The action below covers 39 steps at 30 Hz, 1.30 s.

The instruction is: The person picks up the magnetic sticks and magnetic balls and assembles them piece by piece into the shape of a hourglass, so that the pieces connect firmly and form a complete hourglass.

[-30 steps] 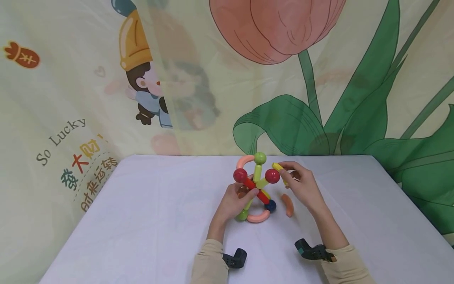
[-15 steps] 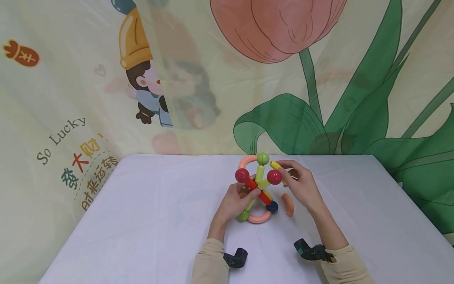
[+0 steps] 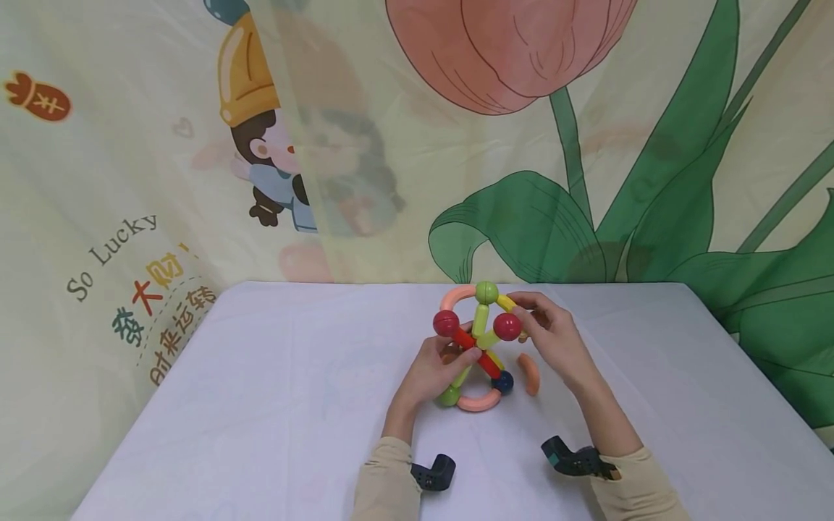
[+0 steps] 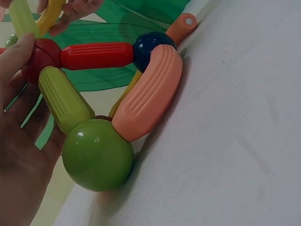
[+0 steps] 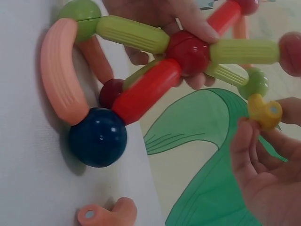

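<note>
The yellow curved piece (image 3: 507,303) is pinched in the fingertips of the right hand (image 3: 550,340), and compared with one second ago it is now closer to the toy structure (image 3: 478,347): its upper end, which was apart from the top green ball (image 3: 486,292), now meets that ball. Its long axis runs from the green ball at upper left down to the right, behind the right red ball (image 3: 507,326), and in the right wrist view its round end face (image 5: 265,111) looks toward the camera. The structure itself stays at almost the same place, near the far middle of the white surface (image 3: 260,405), standing upright on the lower green ball (image 3: 447,395), the dark blue ball (image 3: 502,381) and the pink arc (image 3: 478,403) between them. The left hand (image 3: 435,370) grips it at the middle, with the thumb on the red rod (image 3: 474,350) near the center joint, as it did before. A loose orange curved piece (image 3: 531,373) lies on the surface just beside the blue ball, below the right hand. Behind the surface hangs a cloth backdrop (image 3: 195,145) with a big tulip and a cartoon figure.
</note>
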Motion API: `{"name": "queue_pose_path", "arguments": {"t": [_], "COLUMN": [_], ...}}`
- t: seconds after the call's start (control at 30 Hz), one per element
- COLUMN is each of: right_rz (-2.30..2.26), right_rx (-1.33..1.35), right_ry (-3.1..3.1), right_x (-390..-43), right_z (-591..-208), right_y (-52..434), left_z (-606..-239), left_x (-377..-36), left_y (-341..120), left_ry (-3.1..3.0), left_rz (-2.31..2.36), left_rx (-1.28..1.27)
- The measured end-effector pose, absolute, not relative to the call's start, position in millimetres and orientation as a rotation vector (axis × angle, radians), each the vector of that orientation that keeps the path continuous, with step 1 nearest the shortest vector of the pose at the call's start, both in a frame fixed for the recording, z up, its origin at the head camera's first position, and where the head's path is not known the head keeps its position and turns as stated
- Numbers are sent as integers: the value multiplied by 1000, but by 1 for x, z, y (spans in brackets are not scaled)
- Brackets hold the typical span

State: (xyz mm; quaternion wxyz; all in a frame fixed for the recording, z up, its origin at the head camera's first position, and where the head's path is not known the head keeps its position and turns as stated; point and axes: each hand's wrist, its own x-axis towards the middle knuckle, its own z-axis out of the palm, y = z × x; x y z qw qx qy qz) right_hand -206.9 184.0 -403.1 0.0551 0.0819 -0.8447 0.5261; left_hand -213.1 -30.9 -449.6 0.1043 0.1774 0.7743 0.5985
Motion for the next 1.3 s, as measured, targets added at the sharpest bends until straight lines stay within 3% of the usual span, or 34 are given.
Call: {"name": "queue_pose_path", "arguments": {"t": [0.4,0.7,1.3], "right_rz": [2199,2200,2288], "right_rx": [571,575,496], "right_ry": [-2545,-2501,-2388], "right_x": [-208,-209,-207], "right_z": [-404,-406,-402], "right_y": [217,215,198], "left_z": [-447,-437,-442], "left_x": [-212,-213,-214], "left_y": [-32,-32,-32], "left_ry": [2350,2183,2154], "left_rz": [1668,1722,1782], "left_rx": [516,744,728]}}
